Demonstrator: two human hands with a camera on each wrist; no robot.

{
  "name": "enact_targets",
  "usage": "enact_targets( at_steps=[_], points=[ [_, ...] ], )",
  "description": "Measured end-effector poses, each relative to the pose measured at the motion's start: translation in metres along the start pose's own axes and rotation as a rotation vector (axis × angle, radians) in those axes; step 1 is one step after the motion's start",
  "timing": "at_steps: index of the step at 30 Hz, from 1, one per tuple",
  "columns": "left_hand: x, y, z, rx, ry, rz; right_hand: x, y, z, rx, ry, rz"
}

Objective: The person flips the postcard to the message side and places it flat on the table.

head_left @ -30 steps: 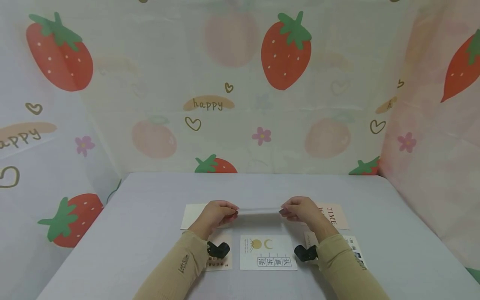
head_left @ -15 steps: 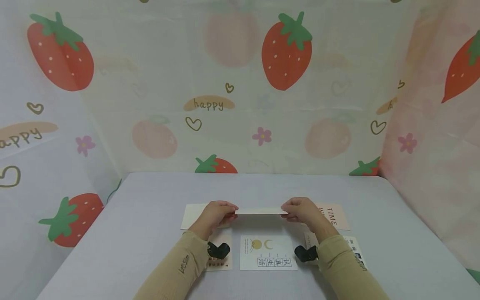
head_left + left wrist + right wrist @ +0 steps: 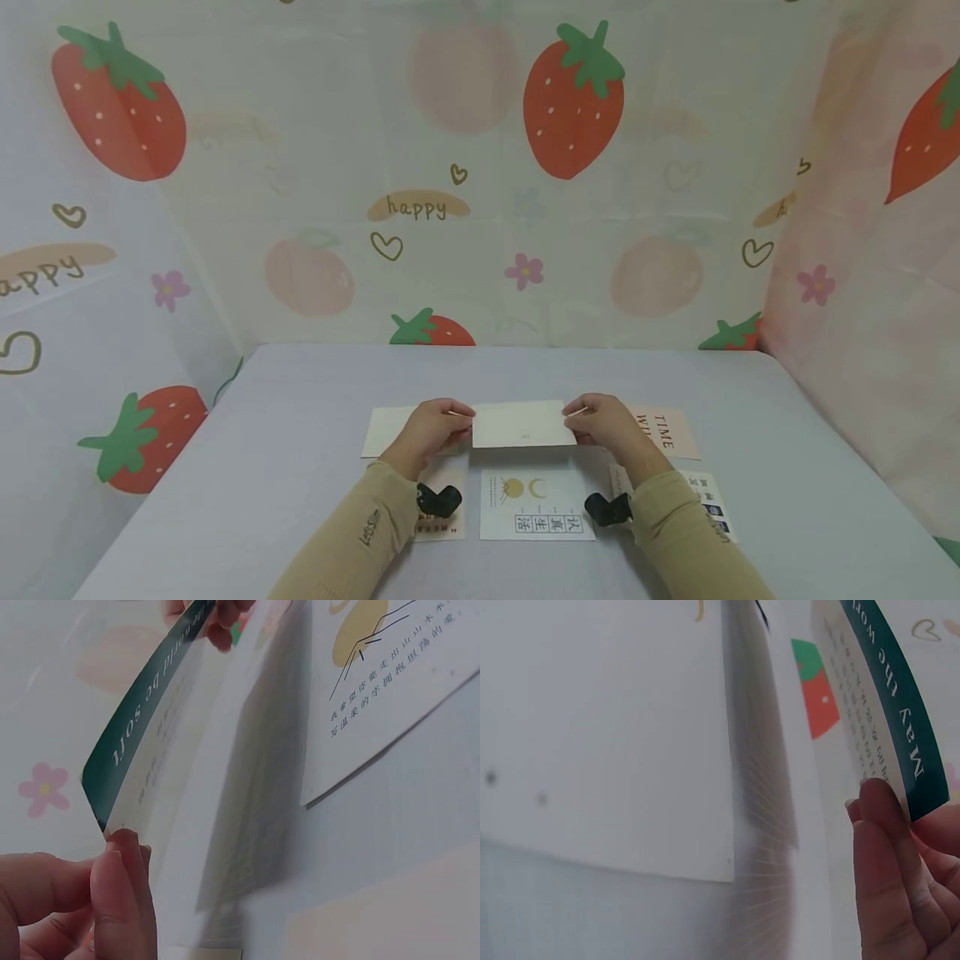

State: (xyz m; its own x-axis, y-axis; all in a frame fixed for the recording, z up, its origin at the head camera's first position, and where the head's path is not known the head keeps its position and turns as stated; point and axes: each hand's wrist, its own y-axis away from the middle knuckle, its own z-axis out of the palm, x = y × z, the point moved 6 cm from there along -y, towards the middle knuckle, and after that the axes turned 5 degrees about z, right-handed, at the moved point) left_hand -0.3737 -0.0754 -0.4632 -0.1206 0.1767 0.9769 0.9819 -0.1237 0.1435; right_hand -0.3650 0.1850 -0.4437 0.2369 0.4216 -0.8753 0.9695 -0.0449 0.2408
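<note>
Between both hands a pale card (image 3: 522,425) is held up above the table, its almost plain cream side turned toward the head camera. In the wrist views the card's other side carries a dark green band (image 3: 124,769) with white lettering. My left hand (image 3: 431,429) pinches the left edge between thumb and fingers. At the opposite edge my right hand (image 3: 609,427) pinches it too. Directly below lies a white card (image 3: 537,505) with a yellow sun, a moon and boxed characters.
Several other cards lie flat around: a cream card (image 3: 384,432) at back left, a pinkish lettered card (image 3: 671,429) at back right, a peach card (image 3: 446,532) at front left, and a photo card (image 3: 708,496) at front right. Forearms partly cover them. Printed curtains surround the table (image 3: 225,500).
The held card has turned from nearly edge-on to showing its broad cream side to the head camera. Both hands stay in nearly the same place, still pinching its edges.
</note>
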Motion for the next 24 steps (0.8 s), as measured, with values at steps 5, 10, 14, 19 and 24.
enact_targets(
  at_steps=[5,10,14,19,24],
  points=[
    [-0.0012,-0.0012,0.001,0.006,0.024,-0.012,0.002,0.0003,-0.0023,0.015,0.004,0.016],
    [-0.0026,-0.0018,0.0031,-0.003,0.039,-0.023,0.0027,-0.0003,-0.004,0.031,0.007,0.014],
    [-0.0051,-0.0022,0.0042,-0.014,0.037,-0.053,0.0027,-0.0013,-0.0037,0.039,0.008,0.011],
    [-0.0062,-0.0024,0.0037,-0.004,0.044,-0.091,0.0001,-0.0009,-0.0021,0.049,0.018,0.001],
    [-0.0065,-0.0033,0.004,0.003,0.048,-0.091,0.0013,-0.0032,0.0004,0.072,0.033,0.012]
  ],
)
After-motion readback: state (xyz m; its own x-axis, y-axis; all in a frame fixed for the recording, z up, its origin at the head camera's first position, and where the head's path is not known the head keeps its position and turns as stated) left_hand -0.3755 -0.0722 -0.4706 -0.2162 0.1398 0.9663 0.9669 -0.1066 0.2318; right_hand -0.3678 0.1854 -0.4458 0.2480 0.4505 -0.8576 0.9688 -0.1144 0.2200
